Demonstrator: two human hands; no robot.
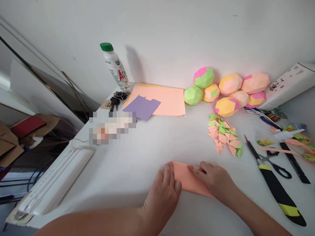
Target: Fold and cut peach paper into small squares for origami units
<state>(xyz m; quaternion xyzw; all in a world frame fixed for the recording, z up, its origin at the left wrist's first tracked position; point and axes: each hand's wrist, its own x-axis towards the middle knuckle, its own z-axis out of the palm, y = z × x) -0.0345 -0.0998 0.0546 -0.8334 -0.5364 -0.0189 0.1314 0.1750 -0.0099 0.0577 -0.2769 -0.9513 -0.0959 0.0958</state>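
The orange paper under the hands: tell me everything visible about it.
The orange paper is a plain, matte, peach-orange sheet, apparently folded into a slanted strip. It lies flat on the white table. The left hand presses its left end with the fingertips. The right hand rests on its right part, hiding that end. No print shows.

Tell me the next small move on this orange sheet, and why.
Probably slide the right hand along the orange paper to flatten what looks like a fold. The paper lies flat on the table, the left hand pins its left end, and the right hand presses on top, so it looks held steady.
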